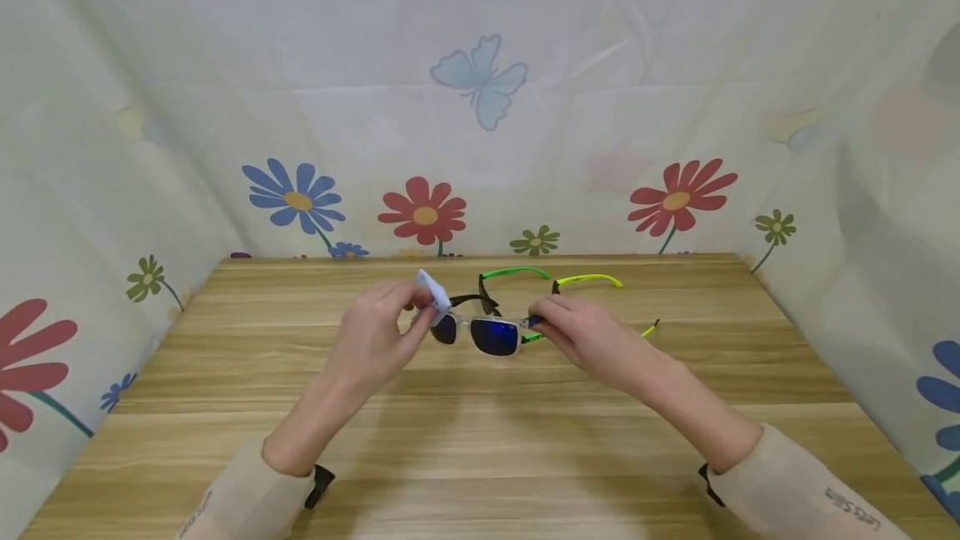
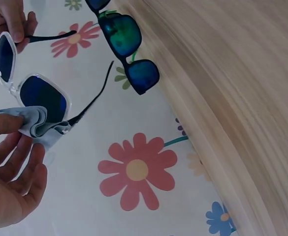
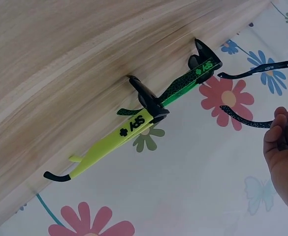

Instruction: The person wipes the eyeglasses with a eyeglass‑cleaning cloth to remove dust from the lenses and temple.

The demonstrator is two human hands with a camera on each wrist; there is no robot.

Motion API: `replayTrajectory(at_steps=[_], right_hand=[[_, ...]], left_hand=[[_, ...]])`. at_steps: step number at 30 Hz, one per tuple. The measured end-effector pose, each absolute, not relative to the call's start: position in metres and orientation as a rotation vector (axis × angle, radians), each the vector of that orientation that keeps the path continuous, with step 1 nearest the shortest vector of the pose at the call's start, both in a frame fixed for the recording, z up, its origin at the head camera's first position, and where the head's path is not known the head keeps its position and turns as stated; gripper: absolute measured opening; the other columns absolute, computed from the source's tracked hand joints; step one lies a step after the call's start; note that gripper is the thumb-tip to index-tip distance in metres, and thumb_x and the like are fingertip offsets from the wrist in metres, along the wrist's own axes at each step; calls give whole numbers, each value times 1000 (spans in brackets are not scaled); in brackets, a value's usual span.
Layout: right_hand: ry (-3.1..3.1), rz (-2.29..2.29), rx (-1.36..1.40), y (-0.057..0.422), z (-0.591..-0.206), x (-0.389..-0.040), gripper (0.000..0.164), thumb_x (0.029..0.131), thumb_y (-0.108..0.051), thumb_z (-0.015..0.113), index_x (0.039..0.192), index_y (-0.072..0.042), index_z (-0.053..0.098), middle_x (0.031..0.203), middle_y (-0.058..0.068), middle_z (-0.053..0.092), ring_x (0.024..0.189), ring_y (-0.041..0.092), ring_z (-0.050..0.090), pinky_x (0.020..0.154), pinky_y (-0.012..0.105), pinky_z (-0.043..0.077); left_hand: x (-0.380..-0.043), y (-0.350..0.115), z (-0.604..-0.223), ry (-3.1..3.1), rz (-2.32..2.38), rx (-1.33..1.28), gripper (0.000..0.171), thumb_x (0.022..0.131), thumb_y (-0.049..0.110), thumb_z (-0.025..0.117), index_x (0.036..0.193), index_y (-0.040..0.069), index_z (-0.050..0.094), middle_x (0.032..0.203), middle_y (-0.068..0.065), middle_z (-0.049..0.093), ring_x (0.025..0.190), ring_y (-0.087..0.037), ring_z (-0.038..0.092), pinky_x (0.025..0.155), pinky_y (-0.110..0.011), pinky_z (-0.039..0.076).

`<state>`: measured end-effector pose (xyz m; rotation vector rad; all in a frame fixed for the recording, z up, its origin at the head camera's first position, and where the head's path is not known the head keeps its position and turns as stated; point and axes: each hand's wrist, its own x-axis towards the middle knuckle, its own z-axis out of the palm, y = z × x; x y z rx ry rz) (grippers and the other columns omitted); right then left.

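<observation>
Clear-framed sunglasses (image 1: 495, 337) with dark blue lenses and dark arms are held up over the table between both hands. My left hand (image 1: 378, 332) pinches a folded pale blue cloth (image 1: 433, 294) between thumb and fingers. In the left wrist view the cloth (image 2: 38, 120) lies over the outer lower corner of one lens (image 2: 44, 98), hiding that part. At the other end, my right hand (image 1: 592, 340) grips an arm of the sunglasses near the hinge. In the right wrist view the tip of that arm (image 3: 242, 118) sticks out past the right hand (image 3: 284, 147).
Behind the held pair, black-framed sunglasses with green arms (image 1: 513, 272) stand on the wooden table (image 1: 480, 440). Another black-framed pair with yellow arms (image 3: 114, 140) stands beside them, partly hidden by my right hand in the head view. A flower-printed cloth backdrop (image 1: 480, 165) surrounds the table.
</observation>
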<state>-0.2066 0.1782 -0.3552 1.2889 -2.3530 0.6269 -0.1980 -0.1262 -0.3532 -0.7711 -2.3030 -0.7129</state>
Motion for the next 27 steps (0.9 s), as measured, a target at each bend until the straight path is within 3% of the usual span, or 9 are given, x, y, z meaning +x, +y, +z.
replayTrajectory(at_steps=[15,27], right_hand=[[-2345,595,1342,180,-357,-206,21,90,4,75,108,-4,68,92,0,65,75,9,58,67,26,53],[-2353,545,1346,182,-356,-206,20,91,-1,76,110,-3,70,94,1,68,79,10,64,70,26,55]], left_hand=[[-187,-115,-346,-2363,-773,-958,16,87,8,84,99,8,73,102,-2,70,97,-19,65,84,-35,57],[-189,-115,-345,-2409,-742,-1076,20,86,13,85,103,10,76,102,1,72,96,-17,62,90,-44,50]])
